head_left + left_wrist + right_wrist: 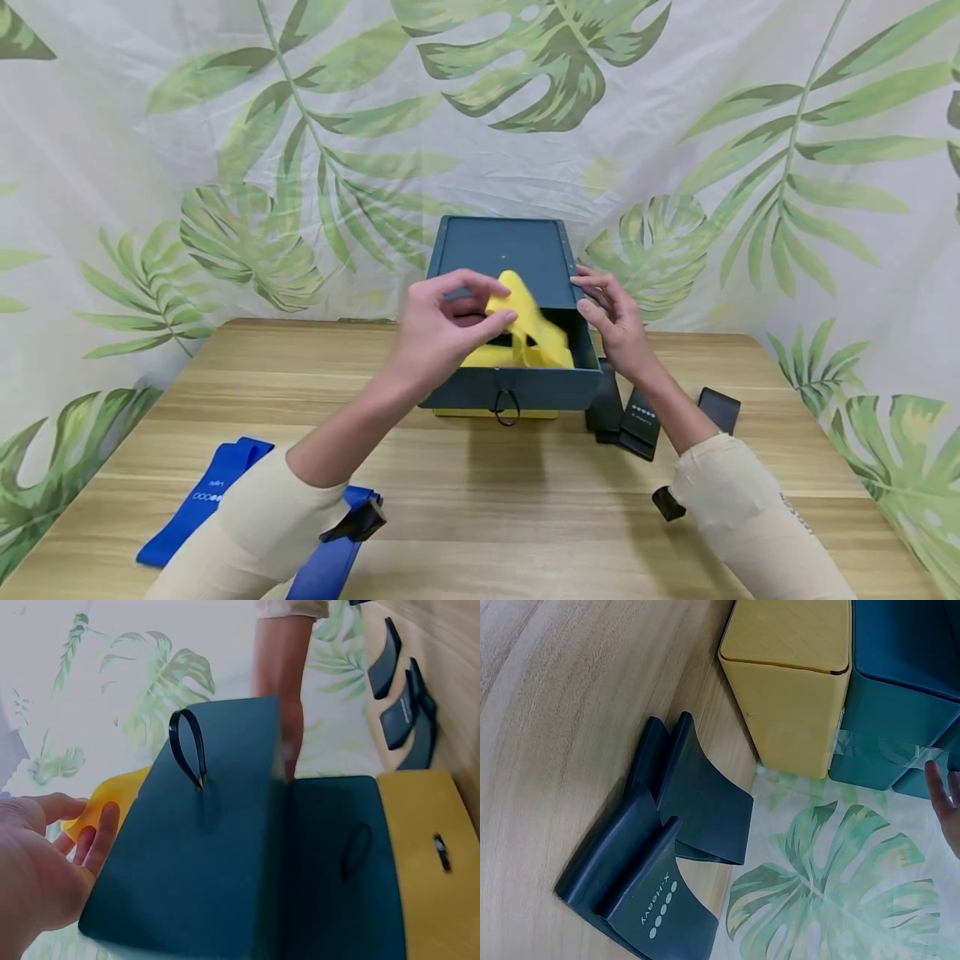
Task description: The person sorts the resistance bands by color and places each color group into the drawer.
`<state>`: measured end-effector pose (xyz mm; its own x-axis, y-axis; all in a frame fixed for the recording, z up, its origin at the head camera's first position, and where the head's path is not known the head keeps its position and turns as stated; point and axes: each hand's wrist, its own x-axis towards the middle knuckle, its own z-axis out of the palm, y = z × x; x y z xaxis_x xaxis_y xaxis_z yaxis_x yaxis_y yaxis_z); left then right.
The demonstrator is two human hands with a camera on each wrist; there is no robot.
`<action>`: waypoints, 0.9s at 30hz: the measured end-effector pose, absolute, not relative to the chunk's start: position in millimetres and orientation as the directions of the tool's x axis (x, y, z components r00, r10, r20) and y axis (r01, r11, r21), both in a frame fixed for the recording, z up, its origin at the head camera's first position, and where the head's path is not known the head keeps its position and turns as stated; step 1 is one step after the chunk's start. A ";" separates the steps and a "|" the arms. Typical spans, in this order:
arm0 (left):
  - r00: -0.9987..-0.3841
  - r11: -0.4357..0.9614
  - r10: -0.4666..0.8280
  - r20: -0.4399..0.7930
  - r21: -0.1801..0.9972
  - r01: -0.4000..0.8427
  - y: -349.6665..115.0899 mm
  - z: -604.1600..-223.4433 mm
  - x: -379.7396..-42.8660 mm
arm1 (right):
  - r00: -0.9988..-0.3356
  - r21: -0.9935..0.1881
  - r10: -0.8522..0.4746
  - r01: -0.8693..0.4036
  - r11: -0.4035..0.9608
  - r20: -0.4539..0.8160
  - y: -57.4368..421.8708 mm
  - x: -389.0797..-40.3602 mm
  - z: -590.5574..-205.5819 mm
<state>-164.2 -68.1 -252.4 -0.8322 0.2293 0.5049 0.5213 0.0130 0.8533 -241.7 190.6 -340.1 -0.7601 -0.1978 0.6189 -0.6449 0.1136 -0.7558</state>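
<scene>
Between thumb and fingers my left hand (442,329) pinches a yellow resistance band (530,321), lifted at the mouth of a pulled-out drawer (540,388). More yellow band lies inside, behind the drawer's front. The drawer is dark teal with a black loop pull (187,746) and belongs to the top of a small cabinet (502,258). At the cabinet's right side, my right hand (618,321) rests its fingertips near the top edge; the right wrist view shows fingers (935,787) against the teal side wall.
Black bands (640,421), one printed X-Heavy, lie right of the cabinet, with another black band (718,408) farther right. Blue bands (206,496) lie at the left front, partly behind the left sleeve. A yellow drawer unit (427,840) forms the cabinet's bottom. Leaf-patterned cloth hangs behind the table.
</scene>
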 end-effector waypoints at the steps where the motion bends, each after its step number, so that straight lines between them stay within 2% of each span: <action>1: -0.839 0.029 0.230 0.493 0.858 0.512 -73.0 -254.3 -163.1 | -0.762 -0.758 -0.195 -0.642 0.113 0.617 190.4 -241.4 -339.5; 9: -0.865 0.139 0.277 0.418 0.873 0.467 -102.1 -257.9 -160.2 | -0.768 -0.763 -0.185 -0.636 0.112 0.613 190.2 -241.3 -338.3; 13: -0.872 0.243 0.310 0.379 0.855 0.459 -113.8 -259.1 -161.2 | -0.768 -0.763 -0.190 -0.636 0.115 0.612 189.6 -240.7 -338.0; 19: -0.843 0.401 0.406 0.353 0.760 0.512 -128.2 -258.0 -159.3 | -0.774 -0.766 -0.185 -0.630 0.126 0.606 189.3 -240.0 -337.8; 27: -0.775 0.515 0.506 0.378 0.589 0.623 -132.4 -246.1 -150.3 | -0.774 -0.766 -0.187 -0.630 0.130 0.605 188.5 -240.7 -336.9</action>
<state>-150.3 -132.4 -246.1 -0.7754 0.5055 0.3783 0.6230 0.5152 0.5885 -240.7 188.5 -336.9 -0.7738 -0.1874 0.6051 -0.6301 0.1296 -0.7656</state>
